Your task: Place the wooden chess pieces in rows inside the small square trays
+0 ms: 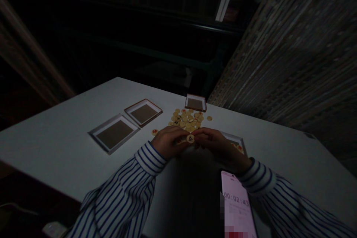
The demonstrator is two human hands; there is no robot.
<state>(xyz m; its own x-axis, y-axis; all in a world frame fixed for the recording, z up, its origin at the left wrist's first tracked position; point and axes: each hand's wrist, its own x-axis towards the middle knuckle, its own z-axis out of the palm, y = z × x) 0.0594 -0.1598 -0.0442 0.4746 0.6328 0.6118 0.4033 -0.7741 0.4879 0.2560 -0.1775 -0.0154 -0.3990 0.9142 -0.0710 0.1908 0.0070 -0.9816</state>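
Observation:
My left hand (167, 142) and my right hand (216, 144) meet above the white table (67, 134), fingers curled together. Between their fingertips sits a round pale game piece (190, 138) with a dark character on its face; both hands pinch it. Just beyond the hands lies a heap of several similar round pieces (188, 118), some with red marks, some with black. One loose piece (154, 132) lies left of my left hand. Both arms wear striped sleeves.
Two shallow trays lie to the left, a white-rimmed one (114, 133) and a brown-rimmed one (143, 112). A small box (195, 102) stands behind the heap, and another tray (237, 143) is partly hidden by my right hand. A phone (237, 204) shows a timer. A patterned wall stands at right.

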